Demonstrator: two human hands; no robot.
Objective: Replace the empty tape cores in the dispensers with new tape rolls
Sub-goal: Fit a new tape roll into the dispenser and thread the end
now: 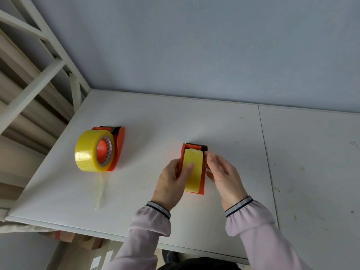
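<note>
Two orange tape dispensers stand on the white table [175, 121]. The left dispenser [119, 145] holds a full yellow tape roll [87, 152], and a strip of clear tape [100, 190] trails from it toward the front edge. The right dispenser [194, 152] also carries a yellow tape roll [192, 176], seen edge-on. My left hand [171, 184] grips that dispenser and roll from the left, thumb pressed on the tape. My right hand [222, 174] is at its right side, fingertips pinching near the black cutter end at the top.
A white metal frame with stairs [39, 78] stands left of the table. A grey wall [194, 45] runs behind. A seam [266, 162] splits the tabletop at the right. Cardboard boxes [81, 240] lie on the floor under the front edge.
</note>
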